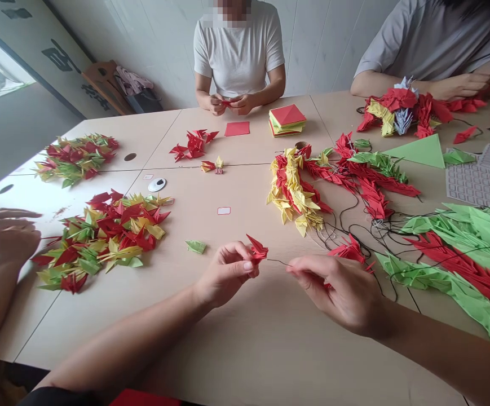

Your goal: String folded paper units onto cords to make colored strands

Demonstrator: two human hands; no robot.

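Between the thumb and fingers of my left hand [230,273] is a small red origami crane [257,249], its pointed tip upward. A thin dark cord [277,261] runs from the crane to my right hand [341,290], where thumb and forefinger pinch it. My right palm is turned away, so whatever else lies inside it is hidden. Left of my left hand, one green folded paper piece [196,246] rests on the table. Just behind my right hand are red folded cranes [349,250] and loops of black cord [357,225].
Heaps of red, yellow and green cranes [113,231] lie left, near another person's hand [14,242]. Strung green strands [451,282] lie right. Farther back are a stack of square paper [287,120] and a googly eye [157,184]. Two people sit opposite, folding or handling paper.
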